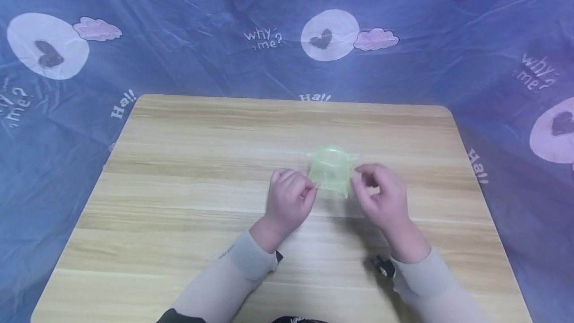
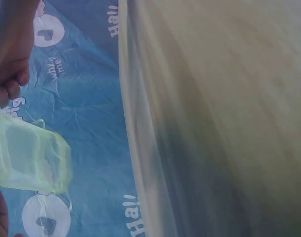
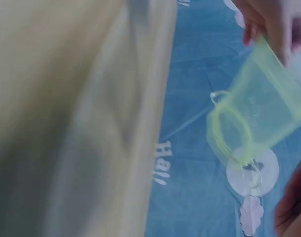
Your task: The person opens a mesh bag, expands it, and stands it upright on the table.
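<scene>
A sheer yellow-green drawstring pouch (image 1: 329, 171) is held up over the wooden table, its gathered mouth pointing away from the person. My left hand (image 1: 290, 198) pinches the pouch's near left corner between thumb and fingertips. Beside the pouch's right edge is my right hand (image 1: 381, 196), with its index finger and thumb bent and slightly apart. In the right wrist view, the pouch (image 3: 269, 94) hangs from the left hand's fingertips (image 3: 283, 52), and its pale cord loops out at the mouth. The left wrist view catches the pouch (image 2: 32, 155) between both hands.
The light wood-grain table (image 1: 179, 188) has rounded far corners. Behind and around it hangs a blue printed cloth (image 1: 202, 54) with white circles, pink clouds and lettering. A dark strapped device (image 1: 384, 266) sits at the right wrist.
</scene>
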